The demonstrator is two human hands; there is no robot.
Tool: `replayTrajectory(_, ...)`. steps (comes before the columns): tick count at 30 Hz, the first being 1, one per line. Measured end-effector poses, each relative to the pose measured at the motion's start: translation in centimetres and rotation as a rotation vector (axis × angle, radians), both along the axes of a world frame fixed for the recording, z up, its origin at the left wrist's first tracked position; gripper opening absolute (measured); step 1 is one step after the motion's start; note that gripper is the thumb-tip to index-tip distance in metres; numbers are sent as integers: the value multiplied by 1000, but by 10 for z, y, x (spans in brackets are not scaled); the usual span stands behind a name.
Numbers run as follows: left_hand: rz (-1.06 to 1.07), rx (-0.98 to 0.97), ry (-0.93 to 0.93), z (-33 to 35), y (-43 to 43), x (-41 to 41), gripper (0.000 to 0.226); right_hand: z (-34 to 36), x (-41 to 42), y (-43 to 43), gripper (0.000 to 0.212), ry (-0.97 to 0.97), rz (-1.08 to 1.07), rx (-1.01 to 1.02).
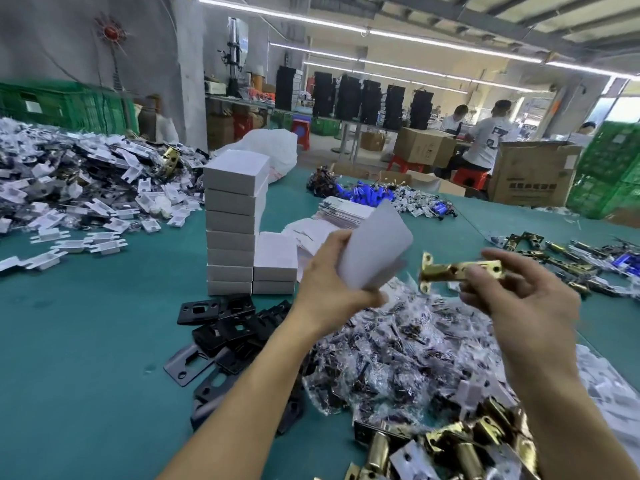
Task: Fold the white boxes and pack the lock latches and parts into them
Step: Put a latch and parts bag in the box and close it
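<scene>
Brass latches heaped at the bottom edge lie closest to the lens, just below the two forearms. Above them, the right hand pinches one brass lock latch by its faceplate end, fingers closed on it, the latch's long axis running roughly level, left to right, with its free end pointing toward the left hand. The left hand is closed around a white box that looks only partly formed, a curved sheet of card tilted up and to the right; whether its mouth faces the latch I cannot tell. Latch and box are near each other but apart, both held in the air over a pile of small bagged parts. My judgement: the coming move depends on the box being opened toward the right, so the latch can slide in lengthwise, and the right hand is the one to carry it across. Further out on the green table lie black strike plates, a tall stack of finished boxes, flat box blanks and a heap of white plastic pieces.
</scene>
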State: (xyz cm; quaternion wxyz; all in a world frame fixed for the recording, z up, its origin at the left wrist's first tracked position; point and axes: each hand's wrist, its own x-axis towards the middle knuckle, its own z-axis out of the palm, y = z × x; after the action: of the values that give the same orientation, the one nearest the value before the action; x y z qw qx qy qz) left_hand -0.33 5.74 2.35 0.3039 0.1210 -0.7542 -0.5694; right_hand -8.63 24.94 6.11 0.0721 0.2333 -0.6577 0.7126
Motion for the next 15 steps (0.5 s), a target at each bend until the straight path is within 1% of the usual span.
replayTrajectory(2, -158, 26, -52, -4, 1, 0, 80, 4, 5, 5, 34, 32, -55, -107)
replayTrajectory(4, -269, 10, -90, -8, 2, -1, 83, 9, 10, 8, 37, 70, -56, -139)
replayTrajectory(9, -387, 30, -128, -15, 3, -2, 83, 13, 10, 7, 44, 122, 10, -50)
replayTrajectory(15, -466, 24, -187, -23, 10, -6, 81, 13, 10, 2, 40, 237, -31, 50)
